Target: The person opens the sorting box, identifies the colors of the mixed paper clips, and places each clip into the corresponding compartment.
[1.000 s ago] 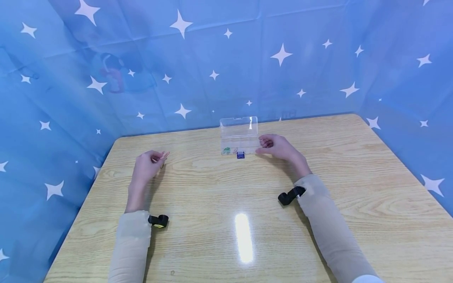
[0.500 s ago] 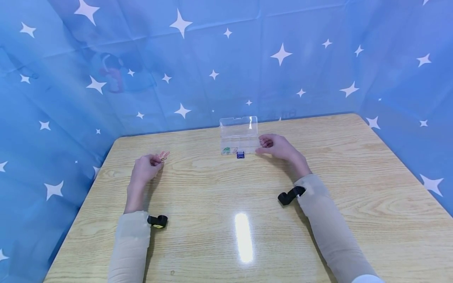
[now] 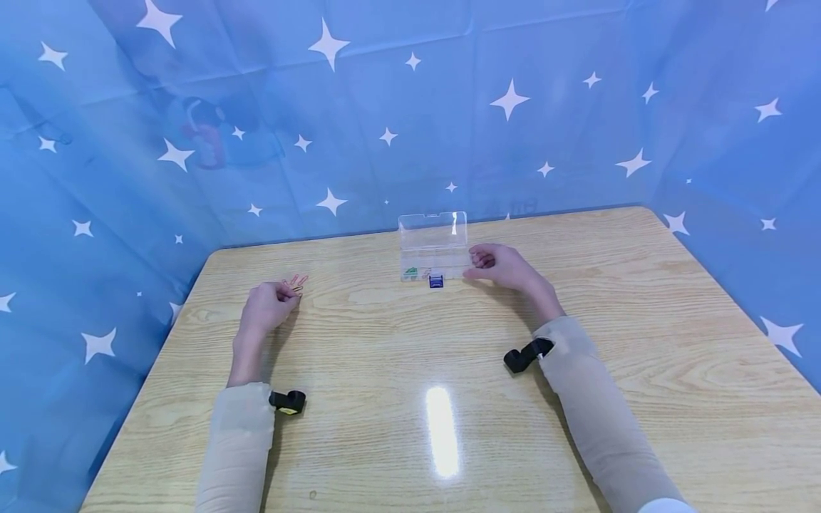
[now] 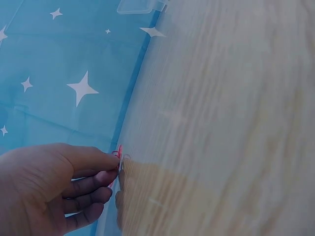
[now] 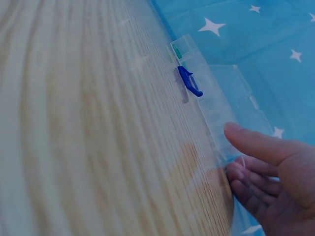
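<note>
My left hand (image 3: 266, 306) is at the table's far left, thumb and index fingertips together at a small group of reddish paper clips (image 3: 303, 280). In the left wrist view, the fingertips of the left hand (image 4: 59, 187) pinch at a pink-red paper clip (image 4: 119, 150); they partly hide it. My right hand (image 3: 503, 267) holds the right end of a clear plastic box (image 3: 449, 260) whose lid stands up. A dark blue binder clip (image 3: 436, 281) sits at the box's front edge, and green pieces (image 3: 410, 273) show in its left part.
The wooden table (image 3: 359, 370) reaches back to a blue star-patterned curtain (image 3: 385, 92). Black wrist cameras (image 3: 286, 401) are strapped to both sleeves. The raised box lid (image 5: 236, 83) leans back near the curtain in the right wrist view.
My left hand has drawn back slightly toward the lower left, baring more of the reddish paper clips, then shifted a little right. The right hand and the box have stayed put.
</note>
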Demonstrator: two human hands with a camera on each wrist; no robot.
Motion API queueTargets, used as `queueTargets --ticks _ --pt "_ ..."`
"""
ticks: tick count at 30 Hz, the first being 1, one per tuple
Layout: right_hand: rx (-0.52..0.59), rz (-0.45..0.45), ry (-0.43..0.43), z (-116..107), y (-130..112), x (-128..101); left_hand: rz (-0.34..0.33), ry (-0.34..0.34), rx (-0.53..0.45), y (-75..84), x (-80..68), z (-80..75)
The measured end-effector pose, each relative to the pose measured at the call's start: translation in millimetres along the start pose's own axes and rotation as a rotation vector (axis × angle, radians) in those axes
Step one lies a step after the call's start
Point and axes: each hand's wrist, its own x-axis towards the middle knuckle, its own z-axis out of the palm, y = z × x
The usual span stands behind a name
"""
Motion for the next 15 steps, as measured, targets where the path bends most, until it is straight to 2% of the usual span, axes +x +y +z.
queueTargets --ticks 6,15 --pt "0.005 0.004 0.000 0 1 1 0.041 0.004 0.000 6.6 1.0 1.1" --pt "0.001 0.006 -0.002 1 0 0 0.114 0.029 -0.042 28.0 5.7 9.3"
